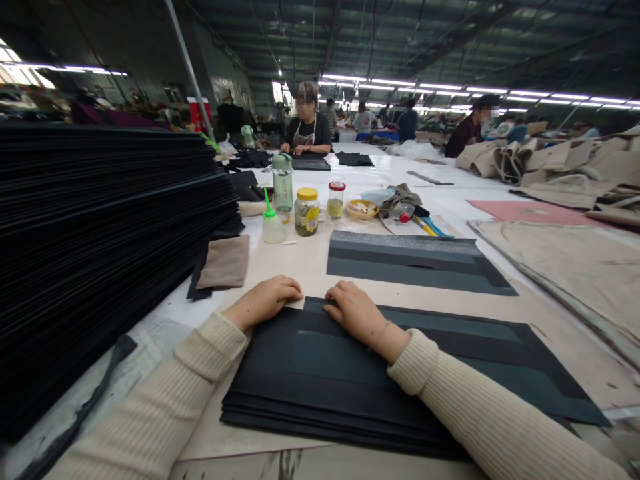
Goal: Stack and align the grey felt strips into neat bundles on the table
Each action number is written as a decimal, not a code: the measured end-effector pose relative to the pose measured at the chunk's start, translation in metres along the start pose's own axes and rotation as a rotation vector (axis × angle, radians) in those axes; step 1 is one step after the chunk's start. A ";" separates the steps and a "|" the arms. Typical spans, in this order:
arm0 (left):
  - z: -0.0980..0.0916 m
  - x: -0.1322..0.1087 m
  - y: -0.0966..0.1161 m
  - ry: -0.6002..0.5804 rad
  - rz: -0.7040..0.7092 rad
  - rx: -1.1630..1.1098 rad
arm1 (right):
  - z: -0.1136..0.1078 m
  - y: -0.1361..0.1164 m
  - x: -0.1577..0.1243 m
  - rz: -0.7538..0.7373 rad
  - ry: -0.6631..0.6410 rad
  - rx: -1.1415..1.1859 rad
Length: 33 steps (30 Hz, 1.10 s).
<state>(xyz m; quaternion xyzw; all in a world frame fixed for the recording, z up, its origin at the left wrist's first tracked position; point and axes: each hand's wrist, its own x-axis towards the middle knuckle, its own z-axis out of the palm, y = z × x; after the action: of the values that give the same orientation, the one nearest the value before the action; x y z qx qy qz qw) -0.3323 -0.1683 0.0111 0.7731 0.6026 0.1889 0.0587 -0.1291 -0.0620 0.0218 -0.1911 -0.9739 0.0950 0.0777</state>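
Note:
Black flat panels (310, 400) lie stacked in front of me, their near edges layered. On top, a panel bears dark blue-grey patches (325, 357), and another long dark strip-banded piece (500, 360) extends to the right. My left hand (267, 300) is bent over the far left corner of the stack, fingers together and curled at the edge; its thumb is mostly hidden. At the far edge of the top panel, my right hand (360, 315) has curled fingers, with the thumb on the near side. Beyond my hands lies a separate grey-black panel (415, 263).
A tall pile of black sheets (110, 247) fills the left. Ahead stand a green-tipped glue bottle (273, 227), a yellow-lidded jar (307, 213), a red-lidded jar (336, 201) and a green water bottle (283, 183). A brown cloth pad (224, 261) lies left. A co-worker (307, 127) sits across.

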 end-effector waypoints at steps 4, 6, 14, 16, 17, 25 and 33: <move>0.002 0.005 0.005 0.117 -0.160 -0.112 | 0.003 0.006 0.002 0.050 0.031 0.128; 0.004 0.010 0.013 0.133 -0.195 -0.131 | 0.004 0.006 0.003 0.049 0.040 0.161; 0.014 0.017 0.030 0.062 -0.062 -0.148 | -0.004 0.013 -0.002 -0.061 0.022 0.109; 0.014 0.016 0.026 0.062 -0.092 -0.167 | -0.013 0.027 -0.011 -0.070 -0.011 0.106; 0.014 0.016 0.025 0.060 -0.100 -0.177 | -0.020 0.036 -0.018 -0.064 -0.024 0.109; 0.014 0.015 0.016 0.036 -0.159 -0.207 | -0.076 0.157 -0.128 0.129 -0.046 0.130; -0.035 0.004 0.040 0.442 -0.328 -0.137 | -0.147 0.187 -0.218 0.232 0.337 -0.059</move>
<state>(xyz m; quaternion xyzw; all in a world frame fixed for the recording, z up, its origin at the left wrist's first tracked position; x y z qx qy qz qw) -0.3079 -0.1800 0.0571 0.5994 0.7038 0.3812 0.0077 0.1647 0.0464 0.0993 -0.3176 -0.9209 0.0413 0.2224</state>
